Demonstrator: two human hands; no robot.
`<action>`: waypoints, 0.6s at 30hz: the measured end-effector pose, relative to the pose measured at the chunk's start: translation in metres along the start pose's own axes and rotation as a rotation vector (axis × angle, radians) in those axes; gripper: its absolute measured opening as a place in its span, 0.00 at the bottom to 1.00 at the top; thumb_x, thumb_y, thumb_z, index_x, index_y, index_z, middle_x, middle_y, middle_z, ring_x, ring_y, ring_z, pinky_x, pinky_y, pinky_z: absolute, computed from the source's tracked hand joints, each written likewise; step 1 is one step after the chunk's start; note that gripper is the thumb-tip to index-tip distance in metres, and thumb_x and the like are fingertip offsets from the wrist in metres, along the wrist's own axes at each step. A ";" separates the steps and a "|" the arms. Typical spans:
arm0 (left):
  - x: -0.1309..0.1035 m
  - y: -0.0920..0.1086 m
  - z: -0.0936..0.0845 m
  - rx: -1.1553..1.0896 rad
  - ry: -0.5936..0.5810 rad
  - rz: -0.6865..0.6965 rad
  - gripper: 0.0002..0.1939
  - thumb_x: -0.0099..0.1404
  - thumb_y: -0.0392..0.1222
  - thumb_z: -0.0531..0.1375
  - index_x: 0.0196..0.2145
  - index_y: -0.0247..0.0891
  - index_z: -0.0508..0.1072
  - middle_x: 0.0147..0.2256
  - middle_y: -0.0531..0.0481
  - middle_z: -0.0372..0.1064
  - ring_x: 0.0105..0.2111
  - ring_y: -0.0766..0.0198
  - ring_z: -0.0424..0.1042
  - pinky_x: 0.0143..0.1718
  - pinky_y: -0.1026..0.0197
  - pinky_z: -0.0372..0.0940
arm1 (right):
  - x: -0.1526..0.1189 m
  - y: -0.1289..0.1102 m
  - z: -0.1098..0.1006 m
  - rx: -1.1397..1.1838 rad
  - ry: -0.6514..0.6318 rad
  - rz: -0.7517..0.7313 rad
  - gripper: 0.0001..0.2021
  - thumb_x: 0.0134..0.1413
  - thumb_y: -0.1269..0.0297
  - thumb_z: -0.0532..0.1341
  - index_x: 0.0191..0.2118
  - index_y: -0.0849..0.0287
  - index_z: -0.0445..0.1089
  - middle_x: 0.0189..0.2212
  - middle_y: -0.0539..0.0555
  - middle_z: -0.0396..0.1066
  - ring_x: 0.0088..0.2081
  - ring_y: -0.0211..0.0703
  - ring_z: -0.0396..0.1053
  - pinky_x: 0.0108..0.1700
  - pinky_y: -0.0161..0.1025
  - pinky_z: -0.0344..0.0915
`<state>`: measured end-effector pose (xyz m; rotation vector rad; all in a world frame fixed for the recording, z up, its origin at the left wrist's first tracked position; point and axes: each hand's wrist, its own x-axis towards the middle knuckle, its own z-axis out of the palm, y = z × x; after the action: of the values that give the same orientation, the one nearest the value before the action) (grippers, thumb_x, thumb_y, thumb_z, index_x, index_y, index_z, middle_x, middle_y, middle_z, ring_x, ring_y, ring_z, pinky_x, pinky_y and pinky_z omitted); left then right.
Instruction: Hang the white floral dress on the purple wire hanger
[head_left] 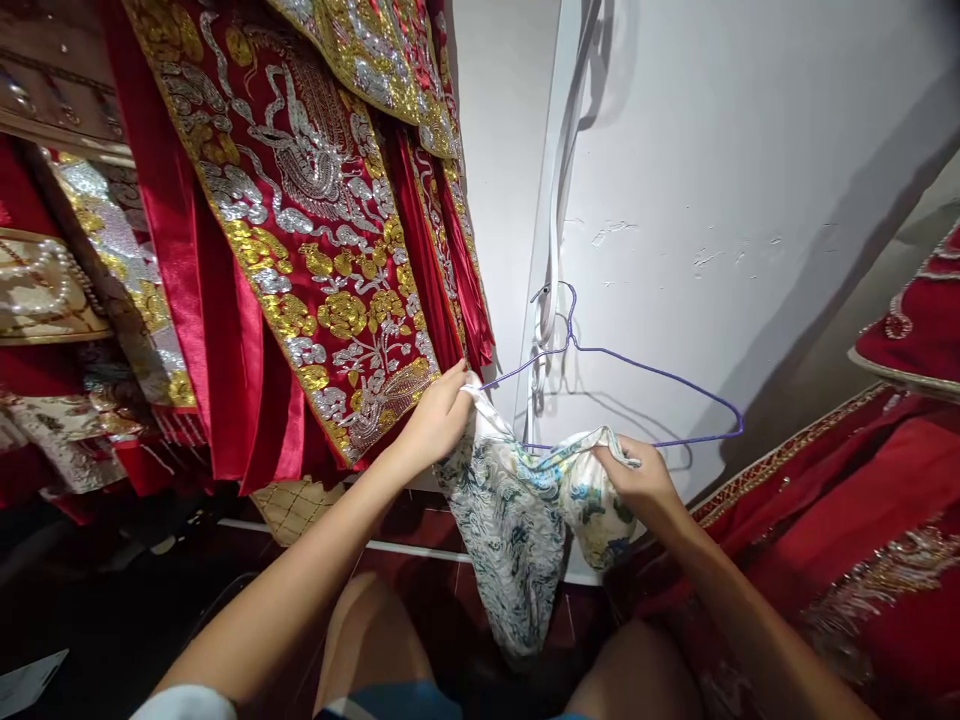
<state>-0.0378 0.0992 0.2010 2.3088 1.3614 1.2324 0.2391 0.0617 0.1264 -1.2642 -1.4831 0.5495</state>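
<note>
One wire hanger [572, 340], purple, hook uppermost beside a white strap [556, 225] at the white wall [720, 170]. Its right corner is bare; its left corner is hidden by cloth and fingers.

One printed garment [514, 535], white with blue-green pattern, gathered at its top edge, hanging between both hands in front of the hanger's lower bar; its bottom end tapers above the dark red floor [409, 515].

One left hand [441, 418], fingers closed on the garment's upper left corner, beside the hanger's left arm.

One right hand [639, 478], thumb and fingers pinching the garment's upper right edge, below the lower bar.

One red sequinned panel [330, 250], gold and silver floral work, its lower corner near the left hand.

Several red beaded garments [892, 470], right edge of view.
</note>
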 end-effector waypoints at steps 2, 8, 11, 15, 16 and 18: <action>0.010 0.009 0.006 0.034 0.022 0.068 0.11 0.66 0.37 0.46 0.38 0.38 0.68 0.45 0.42 0.73 0.47 0.53 0.71 0.48 0.54 0.63 | -0.004 0.001 0.010 0.035 -0.018 0.029 0.17 0.55 0.56 0.58 0.21 0.56 0.54 0.18 0.47 0.53 0.24 0.37 0.54 0.26 0.34 0.51; 0.018 0.011 0.010 0.107 0.007 0.097 0.09 0.64 0.35 0.48 0.35 0.41 0.67 0.27 0.53 0.67 0.26 0.61 0.65 0.31 0.61 0.55 | -0.010 0.010 0.014 -0.013 0.174 -0.021 0.10 0.53 0.60 0.59 0.38 0.57 0.74 0.35 0.52 0.73 0.36 0.44 0.68 0.38 0.36 0.64; 0.020 0.003 0.002 0.137 0.014 0.110 0.08 0.64 0.35 0.48 0.34 0.41 0.66 0.26 0.53 0.64 0.25 0.63 0.62 0.31 0.61 0.53 | -0.005 0.020 -0.005 -0.055 0.498 -0.054 0.32 0.49 0.60 0.64 0.62 0.56 0.65 0.46 0.57 0.73 0.40 0.46 0.71 0.44 0.41 0.66; 0.020 0.003 -0.002 0.185 -0.009 0.107 0.08 0.64 0.36 0.50 0.39 0.41 0.66 0.25 0.55 0.61 0.24 0.63 0.59 0.30 0.62 0.52 | 0.016 0.032 -0.047 -0.198 0.543 0.025 0.51 0.41 0.55 0.71 0.71 0.61 0.51 0.28 0.50 0.71 0.29 0.44 0.67 0.40 0.44 0.67; 0.018 0.005 -0.001 0.175 -0.026 0.107 0.08 0.64 0.36 0.49 0.39 0.41 0.66 0.25 0.54 0.62 0.24 0.62 0.60 0.30 0.62 0.52 | 0.022 0.034 -0.057 -0.240 0.511 0.041 0.48 0.40 0.54 0.71 0.68 0.62 0.57 0.27 0.50 0.70 0.29 0.44 0.67 0.40 0.45 0.67; 0.015 0.011 0.002 0.143 -0.067 0.103 0.08 0.65 0.36 0.48 0.38 0.41 0.65 0.26 0.54 0.62 0.25 0.62 0.60 0.30 0.61 0.51 | 0.030 0.034 -0.072 -0.300 0.449 0.038 0.36 0.41 0.51 0.70 0.58 0.61 0.72 0.29 0.53 0.71 0.31 0.45 0.68 0.41 0.45 0.67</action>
<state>-0.0257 0.1054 0.2138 2.5228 1.3649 1.1083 0.3219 0.0800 0.1344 -1.5321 -1.1879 0.0521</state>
